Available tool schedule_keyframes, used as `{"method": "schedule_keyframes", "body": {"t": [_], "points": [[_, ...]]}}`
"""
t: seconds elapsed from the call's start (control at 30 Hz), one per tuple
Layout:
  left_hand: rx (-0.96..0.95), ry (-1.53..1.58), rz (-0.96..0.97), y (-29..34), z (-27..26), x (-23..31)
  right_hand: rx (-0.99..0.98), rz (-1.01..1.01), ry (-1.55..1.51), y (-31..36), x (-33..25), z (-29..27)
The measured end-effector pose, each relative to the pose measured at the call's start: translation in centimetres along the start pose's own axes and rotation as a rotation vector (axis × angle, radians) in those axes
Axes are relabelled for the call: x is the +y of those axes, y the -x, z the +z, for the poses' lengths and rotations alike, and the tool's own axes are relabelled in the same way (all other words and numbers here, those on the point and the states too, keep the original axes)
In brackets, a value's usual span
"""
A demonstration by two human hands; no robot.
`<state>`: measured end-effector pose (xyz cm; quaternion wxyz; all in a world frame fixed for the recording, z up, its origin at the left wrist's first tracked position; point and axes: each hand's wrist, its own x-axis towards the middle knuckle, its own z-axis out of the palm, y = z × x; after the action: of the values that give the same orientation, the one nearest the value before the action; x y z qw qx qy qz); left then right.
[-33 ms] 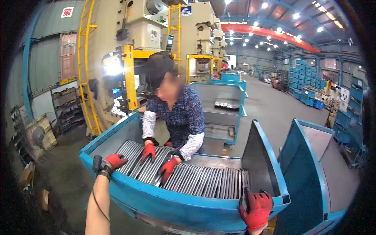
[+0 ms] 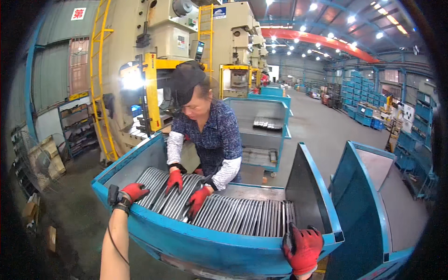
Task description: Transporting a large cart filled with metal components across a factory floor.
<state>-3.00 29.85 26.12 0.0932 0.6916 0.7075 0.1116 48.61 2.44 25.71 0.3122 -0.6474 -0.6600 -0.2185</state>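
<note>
A large blue metal bin (image 2: 210, 235) stands right in front of me, with rows of curved grey metal bars (image 2: 247, 215) packed upright inside. At the bin's near left, my left hand (image 2: 134, 192) in a red glove is closed over the rim, with a dark device strapped at its wrist. Near the front right corner my right hand (image 2: 304, 248), in a red and black glove, is wrapped round the same rim. Across the bin a co-worker in a dark cap leans in. That person's two red-gloved hands (image 2: 199, 199) rest among the bars at the middle.
Another tall blue bin (image 2: 361, 210) stands close on the right. Behind the co-worker is a blue wheeled cart (image 2: 261, 112) holding metal parts. Large presses with yellow guards (image 2: 151, 91) and a yellow ladder (image 2: 95, 70) line the left. Stacked blue crates (image 2: 359, 100) stand far right.
</note>
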Motion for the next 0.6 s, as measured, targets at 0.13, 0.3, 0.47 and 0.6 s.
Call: {"method": "schedule_keyframes", "body": {"t": [0.13, 0.3, 0.47, 0.6], "points": [[0.007, 0.0, -0.005, -0.2, 0.1, -0.4, -0.011, 0.005, -0.011, 0.0, -0.3, -0.3], [-0.018, -0.04, -0.029, -1.3, 0.6, -1.2, 0.0, 0.016, 0.008, 0.0, -0.5, -0.2], [0.015, -0.021, -0.027, -0.6, 0.7, -0.7, 0.009, 0.014, 0.01, 0.2, -0.5, 0.2], [0.01, -0.036, -0.054, 0.2, 0.0, 0.0, -0.047, 0.012, 0.002, 0.1, -0.6, -0.5]]}}
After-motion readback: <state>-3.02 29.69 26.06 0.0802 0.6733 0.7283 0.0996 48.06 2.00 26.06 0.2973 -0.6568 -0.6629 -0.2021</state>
